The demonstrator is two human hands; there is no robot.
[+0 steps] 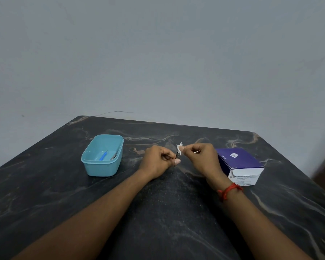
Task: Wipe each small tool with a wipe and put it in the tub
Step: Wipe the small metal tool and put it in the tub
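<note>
We're seeing the left hand [156, 162] curling its fingers round a small dark tool [178, 155] just above the bench [158, 212]. The right hand [203, 156] is pinching a white wipe [180, 147] at the tool's top end, probably touching it, though it's too small to confirm. The blue tub [101, 167] is sitting well to the left, holding a blue-handled tool [103, 156] and a metal tool [114, 155]. A purple box [240, 160] is lying beside the right hand.

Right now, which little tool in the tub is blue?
The blue tool on the left inside the tub; the metal tool beside it, against the right wall, is silvery.
</note>
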